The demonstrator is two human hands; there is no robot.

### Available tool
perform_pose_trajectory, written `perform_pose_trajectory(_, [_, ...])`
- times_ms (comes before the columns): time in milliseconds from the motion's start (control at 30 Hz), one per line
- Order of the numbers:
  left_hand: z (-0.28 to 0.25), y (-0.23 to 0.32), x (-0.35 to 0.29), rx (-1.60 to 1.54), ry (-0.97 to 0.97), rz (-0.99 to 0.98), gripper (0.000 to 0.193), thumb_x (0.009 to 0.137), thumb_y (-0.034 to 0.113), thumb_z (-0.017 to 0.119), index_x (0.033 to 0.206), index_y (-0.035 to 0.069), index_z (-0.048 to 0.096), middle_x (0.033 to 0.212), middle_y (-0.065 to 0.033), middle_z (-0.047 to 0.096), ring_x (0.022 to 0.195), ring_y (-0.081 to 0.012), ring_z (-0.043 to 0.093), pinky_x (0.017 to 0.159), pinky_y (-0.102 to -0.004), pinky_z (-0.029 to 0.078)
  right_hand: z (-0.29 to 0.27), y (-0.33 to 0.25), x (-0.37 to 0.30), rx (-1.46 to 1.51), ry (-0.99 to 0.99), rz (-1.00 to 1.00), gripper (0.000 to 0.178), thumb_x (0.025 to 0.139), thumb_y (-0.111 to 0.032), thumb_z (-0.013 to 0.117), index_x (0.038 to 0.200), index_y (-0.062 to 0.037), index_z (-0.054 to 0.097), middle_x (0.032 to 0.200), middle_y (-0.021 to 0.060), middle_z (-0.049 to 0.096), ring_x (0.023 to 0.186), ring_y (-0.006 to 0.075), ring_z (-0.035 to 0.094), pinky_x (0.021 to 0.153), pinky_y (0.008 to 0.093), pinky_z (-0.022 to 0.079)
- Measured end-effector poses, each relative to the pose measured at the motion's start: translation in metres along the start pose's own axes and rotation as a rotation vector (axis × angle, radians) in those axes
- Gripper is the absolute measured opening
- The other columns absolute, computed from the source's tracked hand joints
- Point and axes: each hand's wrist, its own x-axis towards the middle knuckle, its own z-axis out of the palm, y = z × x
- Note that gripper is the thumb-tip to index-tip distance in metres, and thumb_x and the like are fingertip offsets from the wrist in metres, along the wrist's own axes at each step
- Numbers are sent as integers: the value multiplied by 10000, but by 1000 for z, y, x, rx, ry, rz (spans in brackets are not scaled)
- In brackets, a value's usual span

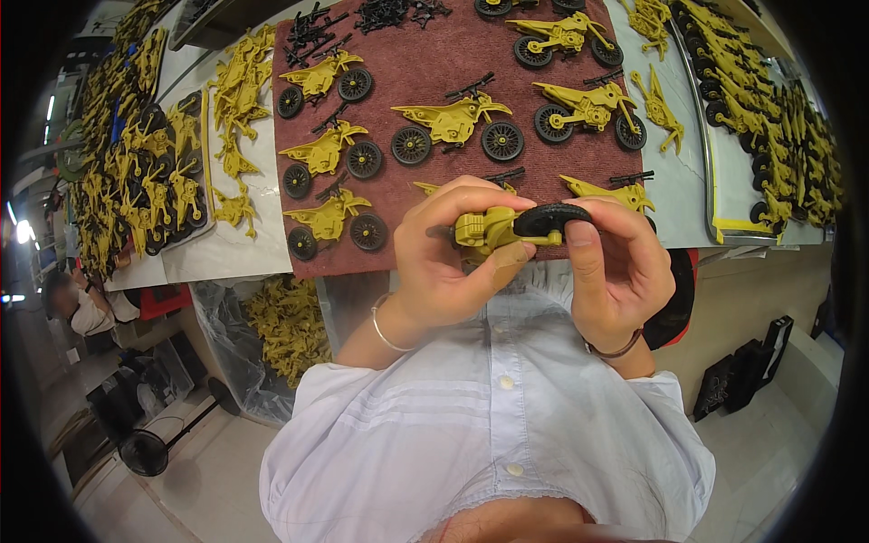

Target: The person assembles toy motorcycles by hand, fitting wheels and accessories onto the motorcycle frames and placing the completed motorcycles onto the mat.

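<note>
A yellow toy motorcycle is held between my two hands above the table's near edge. My left hand is closed round its yellow body, thumb along the near side. With thumb and fingers, my right hand pinches the black wheel at its right end. Part of the other wheel is hidden behind my left fingers. Just beyond my hands, a toy motorcycle lies on the maroon cloth, partly covered by my right hand. Farther back lies a complete-looking toy motorcycle with two black wheels.
More toy motorcycles stand in rows across the cloth. Small black parts are heaped at its far left. Loose yellow bodies lie on the left, and filled trays flank both sides. Below the table is a plastic-lined container of yellow parts.
</note>
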Motion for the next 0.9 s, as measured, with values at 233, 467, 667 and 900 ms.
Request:
perform_pose_trajectory(233, [-30, 15, 28, 106, 87, 8, 292, 761, -8, 647, 1029, -29, 530, 955, -98, 582, 805, -129, 576, 685, -217, 472, -68, 43, 52, -713, 121, -72, 240, 863, -153, 541, 1073, -54, 599, 1081, 142, 576, 958, 272, 545, 833, 328, 416])
perform_pose_trajectory(467, [-58, 31, 144, 747, -192, -100, 270, 860, 190, 592, 1022, 0, 490, 806, -58, 558, 728, -89, 535, 620, -232, 436, -120, 98, 53, -1075, -68, -67, 289, 885, -231, 502, 1121, -85, 582, 1117, 171, 546, 1033, 316, 499, 877, 366, 388])
perform_pose_trajectory(667, [-51, -8, 183, 887, -591, -112, 390, 851, 333, 585, 1049, 13, 485, 803, -107, 598, 689, -168, 557, 625, -300, 453, -112, 79, 52, -935, -9, 132, 198, 825, -141, 584, 992, -44, 629, 958, 133, 602, 821, 260, 578, 726, 333, 449])
perform_pose_trajectory(900, [-71, -23, 167, 990, -503, 263, 521, 816, 324, 629, 1215, 57, 425, 1066, -199, 574, 981, -272, 574, 829, -318, 453, -114, 86, 44, -928, 84, 64, 195, 804, -129, 613, 976, -42, 640, 941, 115, 606, 741, 221, 583, 659, 303, 463])
